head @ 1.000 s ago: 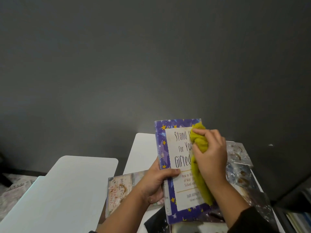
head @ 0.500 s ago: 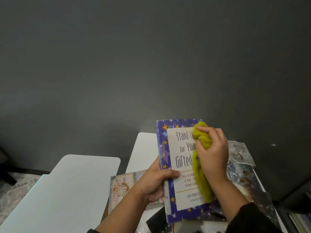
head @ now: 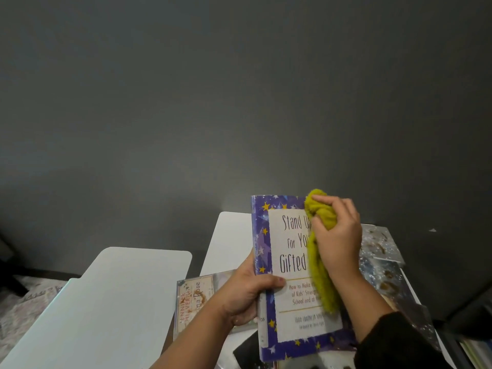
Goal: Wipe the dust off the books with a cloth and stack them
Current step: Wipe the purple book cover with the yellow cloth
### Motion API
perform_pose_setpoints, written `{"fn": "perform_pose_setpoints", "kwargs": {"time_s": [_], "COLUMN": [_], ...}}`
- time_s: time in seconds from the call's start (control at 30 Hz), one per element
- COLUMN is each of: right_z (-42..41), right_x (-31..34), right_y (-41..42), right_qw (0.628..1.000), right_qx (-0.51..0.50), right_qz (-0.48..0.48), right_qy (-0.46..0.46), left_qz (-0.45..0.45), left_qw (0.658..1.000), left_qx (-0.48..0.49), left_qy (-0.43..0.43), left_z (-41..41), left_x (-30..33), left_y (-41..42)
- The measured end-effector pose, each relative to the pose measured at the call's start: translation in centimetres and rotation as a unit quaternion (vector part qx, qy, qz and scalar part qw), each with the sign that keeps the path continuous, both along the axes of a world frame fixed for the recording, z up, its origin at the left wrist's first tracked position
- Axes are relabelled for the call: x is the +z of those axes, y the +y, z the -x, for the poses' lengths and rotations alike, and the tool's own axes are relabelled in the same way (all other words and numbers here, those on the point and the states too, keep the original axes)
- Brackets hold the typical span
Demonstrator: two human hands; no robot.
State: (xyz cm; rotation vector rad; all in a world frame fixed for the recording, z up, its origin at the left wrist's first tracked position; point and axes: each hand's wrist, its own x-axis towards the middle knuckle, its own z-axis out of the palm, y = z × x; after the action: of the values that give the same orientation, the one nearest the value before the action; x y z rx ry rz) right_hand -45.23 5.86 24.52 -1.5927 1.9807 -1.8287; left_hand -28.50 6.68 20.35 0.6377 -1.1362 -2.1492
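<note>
Purple book [head: 285, 278] lengthwise away, title end far; L hand [head: 249, 294] grips spine, R hand [head: 336, 235] clutches cloth [head: 319, 262]

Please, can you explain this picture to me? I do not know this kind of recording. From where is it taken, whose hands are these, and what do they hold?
No machine is here: a person wears one camera on the head, looking forward and down at their own two hands. The left hand grips a purple, star-patterned book by its left edge, thumb on the cover. The right hand holds a bunched yellow-green cloth against that cover, to wipe off dust. Below lie more books: one pale cover at the left, and dark speckled covers at the right, on a white table. A second white table stands at the left, before a dark grey wall.
</note>
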Motion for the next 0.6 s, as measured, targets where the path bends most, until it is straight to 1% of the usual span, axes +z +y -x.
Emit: {"fn": "perform_pose_setpoints", "kwargs": {"time_s": [0.1, 0.17, 0.23, 0.3, 0.37, 0.53, 0.6], "right_z": [-1.2, -3.3, -5.4, -6.2, -5.7, -3.1, -3.8], "right_x": [-0.2, -0.2, -0.6, -0.7, -0.4, 1.4, 1.2], "right_y": [0.8, 2.1, 3.4, 4.0, 3.3, 0.5, 0.9], "right_qw": [1.0, 0.996, 0.984, 0.972, 0.974, 0.996, 0.996], "right_qx": [0.008, 0.054, 0.115, 0.156, 0.159, 0.058, 0.052], "right_qz": [0.003, 0.008, 0.013, 0.02, 0.026, 0.032, 0.026], "right_qy": [0.018, 0.069, 0.136, 0.173, 0.161, 0.061, 0.071], "left_qz": [0.007, 0.018, 0.041, 0.048, 0.044, 0.04, 0.031], "left_qw": [1.0, 1.0, 0.999, 0.998, 0.998, 0.999, 0.999], "left_qx": [0.007, 0.021, 0.03, 0.041, 0.025, 0.0, -0.002], "left_qy": [-0.012, -0.006, 0.01, 0.019, 0.021, -0.032, -0.02], "left_z": [0.1, 0.4, 0.7, 0.8, 0.8, 0.3, 0.3], "left_x": [-0.1, 0.0, 0.0, 0.1, 0.2, 0.0, 0.0], "left_y": [-0.1, -0.1, 0.1, 0.3, 0.4, 0.5, 0.8]}}
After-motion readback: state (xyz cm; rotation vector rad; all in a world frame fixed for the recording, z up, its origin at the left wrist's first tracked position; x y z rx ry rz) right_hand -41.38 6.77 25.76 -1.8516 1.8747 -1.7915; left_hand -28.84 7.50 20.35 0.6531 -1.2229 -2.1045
